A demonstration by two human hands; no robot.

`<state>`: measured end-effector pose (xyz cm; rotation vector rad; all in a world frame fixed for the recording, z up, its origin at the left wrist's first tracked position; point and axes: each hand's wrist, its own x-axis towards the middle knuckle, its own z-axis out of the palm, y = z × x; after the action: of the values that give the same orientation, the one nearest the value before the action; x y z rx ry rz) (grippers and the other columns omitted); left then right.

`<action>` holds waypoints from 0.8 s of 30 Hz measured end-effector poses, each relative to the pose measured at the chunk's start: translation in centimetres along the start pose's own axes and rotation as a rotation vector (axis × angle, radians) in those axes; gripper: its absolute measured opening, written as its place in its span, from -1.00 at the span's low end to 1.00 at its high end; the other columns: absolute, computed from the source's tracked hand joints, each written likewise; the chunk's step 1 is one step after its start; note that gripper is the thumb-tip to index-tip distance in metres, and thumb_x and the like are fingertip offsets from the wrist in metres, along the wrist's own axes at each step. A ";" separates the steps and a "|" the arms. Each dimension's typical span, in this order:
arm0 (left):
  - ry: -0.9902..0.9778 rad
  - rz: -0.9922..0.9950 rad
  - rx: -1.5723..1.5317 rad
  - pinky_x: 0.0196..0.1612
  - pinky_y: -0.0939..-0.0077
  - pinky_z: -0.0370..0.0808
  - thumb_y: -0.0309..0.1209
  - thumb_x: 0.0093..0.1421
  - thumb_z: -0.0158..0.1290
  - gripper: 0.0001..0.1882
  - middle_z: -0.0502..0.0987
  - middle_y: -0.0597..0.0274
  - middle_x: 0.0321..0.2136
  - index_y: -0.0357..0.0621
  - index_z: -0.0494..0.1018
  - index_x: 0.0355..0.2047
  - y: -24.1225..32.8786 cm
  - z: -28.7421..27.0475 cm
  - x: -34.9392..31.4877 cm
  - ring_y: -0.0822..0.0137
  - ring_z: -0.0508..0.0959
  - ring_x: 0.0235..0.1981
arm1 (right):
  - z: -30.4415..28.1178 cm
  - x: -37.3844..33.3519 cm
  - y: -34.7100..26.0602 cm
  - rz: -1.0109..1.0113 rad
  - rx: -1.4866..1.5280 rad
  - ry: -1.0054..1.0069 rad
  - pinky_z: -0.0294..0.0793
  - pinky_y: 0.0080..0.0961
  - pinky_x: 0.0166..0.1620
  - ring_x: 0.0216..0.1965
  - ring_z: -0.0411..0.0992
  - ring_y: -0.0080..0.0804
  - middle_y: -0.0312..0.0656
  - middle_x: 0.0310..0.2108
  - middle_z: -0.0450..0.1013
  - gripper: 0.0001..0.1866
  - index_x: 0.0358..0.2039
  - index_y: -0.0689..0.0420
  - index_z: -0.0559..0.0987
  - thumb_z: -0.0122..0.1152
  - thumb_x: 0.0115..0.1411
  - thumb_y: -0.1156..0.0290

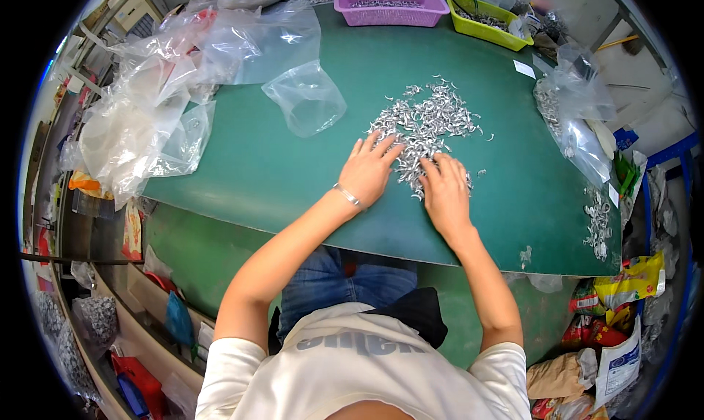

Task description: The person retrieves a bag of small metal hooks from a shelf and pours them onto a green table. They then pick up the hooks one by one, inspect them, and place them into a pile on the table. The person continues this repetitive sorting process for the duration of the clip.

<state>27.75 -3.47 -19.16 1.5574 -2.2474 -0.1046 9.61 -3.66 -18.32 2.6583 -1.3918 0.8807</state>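
A loose pile of small curved silvery metal pieces [433, 116] lies spread on the green table [264, 167]. My left hand [368, 171], with a silver bracelet at the wrist, rests at the pile's near left edge, fingers spread and fingertips among the pieces. At the near right edge lies my right hand [447, 193], palm down, its fingers stretched out over the pieces and slightly apart. Neither hand is closed around anything that I can see; what lies under the fingertips is hidden.
Clear plastic bags [154, 105] cover the table's left side. A purple basket [392, 15] and a yellow-green basket [480, 30] hold metal pieces at the far edge. More pieces [598, 222] lie at the right edge, near a bag of them [550, 105].
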 end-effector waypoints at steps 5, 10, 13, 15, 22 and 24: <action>-0.063 -0.094 0.045 0.18 0.04 0.09 -0.46 0.10 -0.03 -0.58 0.21 0.15 0.13 -0.07 0.31 0.02 -0.2 -2.5 -2.2 -0.01 0.13 0.18 | -0.1 0.7 -0.9 -0.162 0.115 -0.018 0.25 -0.19 0.03 -0.09 0.33 -0.13 -0.02 -0.21 0.38 -0.79 -0.28 0.28 0.49 0.01 0.02 0.61; 0.050 -0.150 -0.252 0.17 0.02 0.07 -0.48 0.08 0.02 -0.62 0.31 0.13 0.04 -0.12 0.35 -0.04 1.1 -4.9 -1.4 0.09 0.28 0.10 | -1.3 1.3 0.4 0.117 0.453 0.092 0.33 -0.39 -0.25 -0.35 0.41 -0.20 -0.12 -0.46 0.44 -0.84 -0.44 0.23 0.53 0.16 -0.11 0.68; 0.024 -0.142 -0.318 0.16 0.08 0.10 -0.52 0.06 0.04 -0.62 0.39 0.12 -0.05 -0.13 0.36 -0.06 1.2 -5.1 -1.4 0.10 0.37 0.01 | -2.3 1.1 0.4 0.429 0.622 0.157 0.36 -0.45 -0.34 -0.44 0.42 -0.26 -0.11 -0.47 0.46 -0.89 -0.43 0.26 0.51 0.16 -0.04 0.67; 0.039 -0.156 -0.395 0.15 0.11 0.12 -0.54 0.04 0.05 -0.62 0.43 0.12 -0.11 -0.14 0.38 -0.08 1.5 -5.2 -1.4 0.11 0.41 -0.05 | -2.5 0.6 1.0 0.400 0.522 0.085 0.36 -0.49 -0.38 -0.47 0.42 -0.30 -0.12 -0.46 0.47 -0.89 -0.42 0.26 0.52 0.16 -0.02 0.67; 0.101 -0.127 -0.603 -0.08 0.32 0.37 -0.61 -0.02 0.08 -0.65 0.50 0.10 -0.23 -0.19 0.43 -0.16 2.4 -3.9 -1.4 0.17 0.48 -0.19 | -3.7 0.1 0.9 0.509 0.620 0.055 0.33 -0.64 -0.48 -0.55 0.35 -0.53 -0.17 -0.45 0.48 -0.84 -0.34 0.27 0.54 0.09 0.04 0.69; 0.042 -0.189 -0.860 -0.15 0.41 0.40 -0.64 -0.03 0.08 -0.64 0.51 0.12 -0.27 -0.22 0.43 -0.16 3.1 -3.6 -1.7 0.24 0.49 -0.24 | -3.7 -0.2 0.1 0.573 0.761 0.023 0.31 -0.67 -0.49 -0.54 0.34 -0.59 -0.19 -0.42 0.47 -0.79 -0.27 0.27 0.52 0.05 0.06 0.71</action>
<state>26.88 -0.21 -15.41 1.2359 -1.6419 -0.9389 7.73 -2.59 -15.31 2.6742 -2.2277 1.7953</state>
